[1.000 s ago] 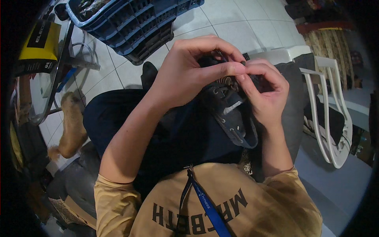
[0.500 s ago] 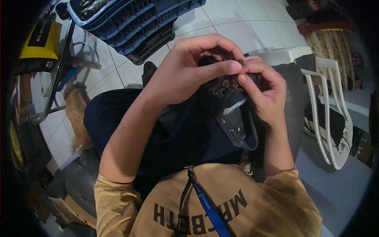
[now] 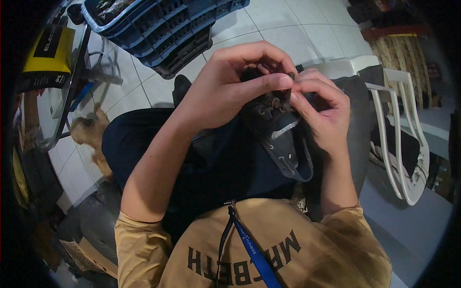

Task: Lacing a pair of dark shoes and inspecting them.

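Observation:
A dark shoe (image 3: 274, 138) with metal eyelets rests on my lap, its opening toward me. Brown shoelace (image 3: 270, 101) is bunched in a coil over the shoe's upper. Above the shoe my left hand (image 3: 240, 84) arches across, thumb and forefinger pinched on the brown lace. From the other side my right hand (image 3: 322, 108) pinches the same lace, its fingertips almost meeting the left ones. My fingers partly cover the lace and the far part of the shoe.
Ahead on the tiled floor stands a blue plastic crate (image 3: 158, 36). A tan furry animal (image 3: 91, 132) is on the floor by my left knee. At left is a glass-topped table (image 3: 79, 72) with a yellow and black bag (image 3: 50, 57); at right, a white plastic chair (image 3: 408, 139).
My right hand has shifted slightly right, with its fingers more curled. The left hand stays nearly still. The furry animal has turned and moved nearer my knee.

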`<state>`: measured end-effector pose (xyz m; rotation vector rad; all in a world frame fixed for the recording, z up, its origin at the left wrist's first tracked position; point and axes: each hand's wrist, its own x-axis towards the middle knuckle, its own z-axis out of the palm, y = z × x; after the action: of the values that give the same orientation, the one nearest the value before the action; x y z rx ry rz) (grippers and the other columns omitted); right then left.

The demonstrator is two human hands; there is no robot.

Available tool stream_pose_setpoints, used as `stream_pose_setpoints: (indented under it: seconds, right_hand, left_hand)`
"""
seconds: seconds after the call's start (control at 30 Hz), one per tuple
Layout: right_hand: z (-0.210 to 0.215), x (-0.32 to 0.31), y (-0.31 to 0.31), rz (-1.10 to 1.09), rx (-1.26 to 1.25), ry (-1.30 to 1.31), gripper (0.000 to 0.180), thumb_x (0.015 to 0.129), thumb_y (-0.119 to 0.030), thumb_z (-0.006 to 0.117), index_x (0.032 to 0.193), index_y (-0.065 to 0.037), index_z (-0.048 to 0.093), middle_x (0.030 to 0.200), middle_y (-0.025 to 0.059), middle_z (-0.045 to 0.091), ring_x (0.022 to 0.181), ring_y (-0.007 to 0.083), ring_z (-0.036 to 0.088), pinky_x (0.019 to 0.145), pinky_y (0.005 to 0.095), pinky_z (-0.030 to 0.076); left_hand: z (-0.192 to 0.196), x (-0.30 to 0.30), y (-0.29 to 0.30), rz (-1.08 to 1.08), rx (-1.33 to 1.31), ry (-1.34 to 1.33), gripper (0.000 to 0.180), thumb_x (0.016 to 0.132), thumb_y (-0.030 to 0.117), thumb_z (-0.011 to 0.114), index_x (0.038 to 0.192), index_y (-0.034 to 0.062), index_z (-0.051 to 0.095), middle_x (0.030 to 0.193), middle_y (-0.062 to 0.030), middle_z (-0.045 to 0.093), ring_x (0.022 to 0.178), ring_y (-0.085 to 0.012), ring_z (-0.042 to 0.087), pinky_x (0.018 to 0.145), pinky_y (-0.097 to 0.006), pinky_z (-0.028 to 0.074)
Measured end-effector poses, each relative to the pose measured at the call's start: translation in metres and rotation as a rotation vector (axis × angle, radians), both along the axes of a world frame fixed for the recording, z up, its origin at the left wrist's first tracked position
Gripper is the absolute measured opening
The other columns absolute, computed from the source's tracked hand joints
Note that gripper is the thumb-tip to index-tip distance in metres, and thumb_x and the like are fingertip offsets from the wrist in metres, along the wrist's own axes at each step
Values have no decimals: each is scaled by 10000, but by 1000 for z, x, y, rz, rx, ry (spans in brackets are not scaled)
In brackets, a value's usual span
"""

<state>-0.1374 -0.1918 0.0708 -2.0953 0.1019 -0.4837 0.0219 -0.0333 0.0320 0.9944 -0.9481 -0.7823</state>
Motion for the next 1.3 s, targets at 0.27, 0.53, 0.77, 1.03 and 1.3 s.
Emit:
stream_pose_setpoints:
  seconds: [0.27,0.53,0.77,1.03,1.3]
  right_hand:
    - [-1,-4,1,-21,138,35,135,854,8,806,986,17,777,956,89,745,898,163,679,825,286,519]
    - [4,-6,-3,-22,99,57,142,851,18,802,992,16,787,948,88,744,888,164,679,821,284,518]
    - [7,-6,1,-52,86,93,128,861,8,796,988,13,787,951,90,747,889,173,687,823,289,520]
    - [9,-4,4,-101,146,138,143,870,4,808,1008,19,776,928,64,737,862,129,669,811,271,510]
    - [34,-11,-9,-8,579,188,423,838,86,770,1244,66,652,904,23,647,854,109,659,803,257,535]
  left_hand:
    - [0,1,0,-6,21,-35,189,1001,118,730,1149,5,697,1065,-30,702,1008,-97,656,928,-264,510]
    - [1,-4,-1,66,39,-102,192,1015,126,716,1156,-1,685,1049,-21,691,994,-88,651,907,-248,505]
    - [3,-5,0,86,64,-131,183,1025,111,693,1170,1,670,1042,-15,676,990,-75,644,891,-241,498]
    - [3,-8,0,109,93,-158,159,1034,97,670,1163,9,640,1050,4,633,992,-70,602,873,-241,485]
    - [5,-15,-4,172,112,-127,146,1039,88,656,1155,9,613,1033,1,605,963,-82,572,888,-240,468]
